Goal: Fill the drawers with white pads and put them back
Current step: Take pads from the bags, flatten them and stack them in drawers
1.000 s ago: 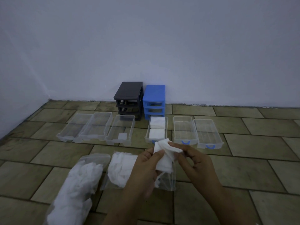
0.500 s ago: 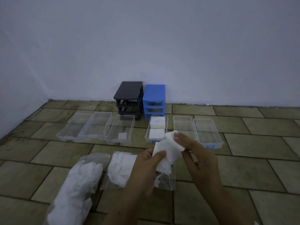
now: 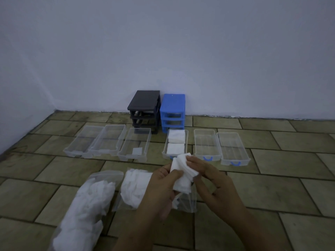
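We pinch white pads (image 3: 181,173) with left hand (image 3: 161,185) and right hand (image 3: 208,178), just near side of filled drawer (image 3: 175,144).

Soft, fibrous white pads (image 3: 183,175). Clear, glossy plastic drawers (image 3: 207,144). Thin, crinkled transparent plastic bag (image 3: 85,205). Matt black plastic cabinet (image 3: 145,102), smooth blue plastic cabinet (image 3: 173,104). Rough, mottled stone-like floor tiles (image 3: 272,192). Matt painted wall (image 3: 163,42).

brown tiled floor (image 3: 272,192) meets a plain pale wall (image 3: 163,51) behind.
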